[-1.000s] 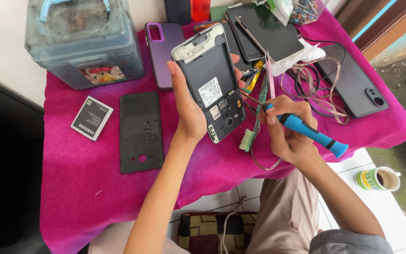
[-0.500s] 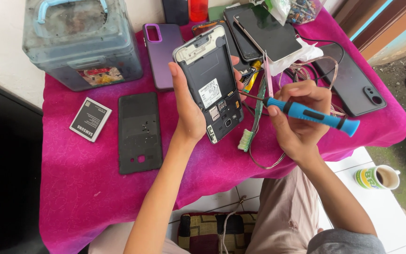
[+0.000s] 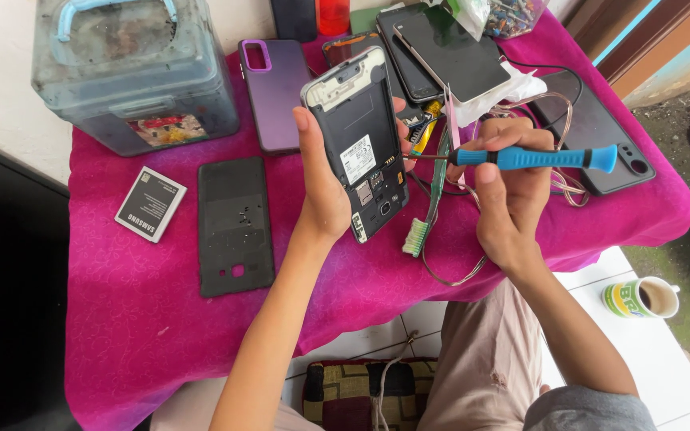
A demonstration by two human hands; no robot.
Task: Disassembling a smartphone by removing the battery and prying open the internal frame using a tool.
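Over pink cloth [image 3: 161, 319], left hand [image 3: 325, 187] grips opened phone [image 3: 358, 144], right hand [image 3: 513, 195] screwdriver [image 3: 533, 157].

Phone repair stall: opened phones [image 3: 441, 52], screwdriver [image 3: 533, 157].

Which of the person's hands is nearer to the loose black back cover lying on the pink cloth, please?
The left hand, holding the opened phone just beside the back cover. The right hand is farther off, beyond the phone, gripping the blue screwdriver.

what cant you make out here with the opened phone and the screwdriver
Head view only:
- Screwdriver tip: too small, at the opened phone edge; contact unclear.
- Phone's screen side: faces away.
- Left hand fingers: behind the phone.
- Right hand palm: turned away.
- Plastic box contents: cloudy walls.
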